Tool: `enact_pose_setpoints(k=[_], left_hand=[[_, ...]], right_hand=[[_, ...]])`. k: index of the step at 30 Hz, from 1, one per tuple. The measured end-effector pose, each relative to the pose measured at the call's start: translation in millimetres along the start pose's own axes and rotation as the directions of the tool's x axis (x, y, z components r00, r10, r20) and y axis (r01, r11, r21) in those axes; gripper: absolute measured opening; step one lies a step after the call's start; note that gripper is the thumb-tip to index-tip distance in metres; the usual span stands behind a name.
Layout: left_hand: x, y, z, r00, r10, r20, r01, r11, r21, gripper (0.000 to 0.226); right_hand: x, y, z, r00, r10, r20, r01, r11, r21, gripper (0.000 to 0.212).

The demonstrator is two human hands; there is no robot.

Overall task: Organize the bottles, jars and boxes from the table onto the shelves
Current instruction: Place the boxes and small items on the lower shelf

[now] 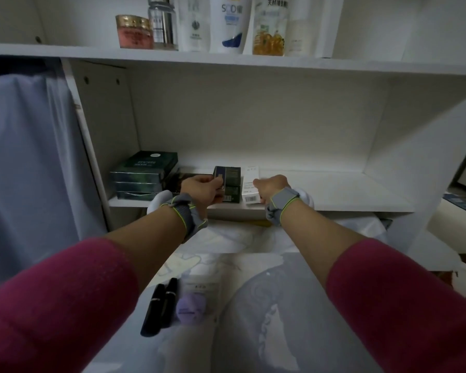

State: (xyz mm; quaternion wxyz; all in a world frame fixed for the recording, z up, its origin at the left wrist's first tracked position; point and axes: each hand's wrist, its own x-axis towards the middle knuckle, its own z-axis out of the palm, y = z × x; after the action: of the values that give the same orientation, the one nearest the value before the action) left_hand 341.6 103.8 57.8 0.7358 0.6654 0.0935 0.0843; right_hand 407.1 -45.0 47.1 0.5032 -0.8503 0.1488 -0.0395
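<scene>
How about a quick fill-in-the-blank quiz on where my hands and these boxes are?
The left hand grips the dark box stacked on another dark ____.
The right hand holds the white box, on the dark box's ____ side.
Two black tubes lie on the ____.
Missing: box; right; table.

On the upper shelf (65, 52), at 12 o'clock, a jar (135, 31) stands at the left end of a row of bottles (226, 22). On the lower shelf (334, 195), a box stack (143, 176) sits at 9 o'clock, with a flat box (176, 181) just to its right. Next come two small boxes (230, 184), one on the other, gripped by the left hand (202, 188). A labelled box (250, 189) touches their right side, under the right hand (271, 187). On the table (199, 238), at 6 o'clock, two tubes (160, 305) lie left of a pouch (195, 300).
</scene>
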Motion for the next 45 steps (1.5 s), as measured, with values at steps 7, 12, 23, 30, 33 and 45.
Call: enact_pose_setpoints(k=[7,12,23,30,33,45], left_hand=[[8.7,-2.3,2.0,1.0,0.027,-0.005,-0.027,0.999,-0.043,0.028],[11.9,-6.9,6.1,0.999,0.027,-0.021,-0.028,0.998,-0.048,0.031],[-0.3,-8.2,22.8,0.999,0.031,0.005,-0.031,0.998,-0.062,0.029],[-13.0,-4.1,38.4,0.999,0.039,0.009,-0.038,0.998,-0.046,0.024],[-16.2,-2.9,43.2,0.999,0.041,0.019,-0.04,0.998,-0.052,0.024],[-1.2,-12.7,41.7,1.0,0.025,-0.015,-0.024,0.997,0.079,0.018]], right_hand=[[17.6,5.0,13.2,0.999,-0.05,-0.007,0.05,0.999,-0.004,0.039],[25.0,4.3,14.8,0.999,-0.038,0.003,0.039,0.996,-0.084,0.036],[2.9,0.9,4.9,0.985,-0.158,-0.066,0.168,0.969,0.181,0.037],[-21.4,-0.7,-4.0,0.962,-0.203,0.184,0.132,0.933,0.335,0.042],[-21.7,0.5,-7.3,0.952,-0.236,0.195,0.154,0.92,0.361,0.029],[11.0,17.4,-31.6,0.977,-0.207,-0.059,0.21,0.977,0.042,0.041]])
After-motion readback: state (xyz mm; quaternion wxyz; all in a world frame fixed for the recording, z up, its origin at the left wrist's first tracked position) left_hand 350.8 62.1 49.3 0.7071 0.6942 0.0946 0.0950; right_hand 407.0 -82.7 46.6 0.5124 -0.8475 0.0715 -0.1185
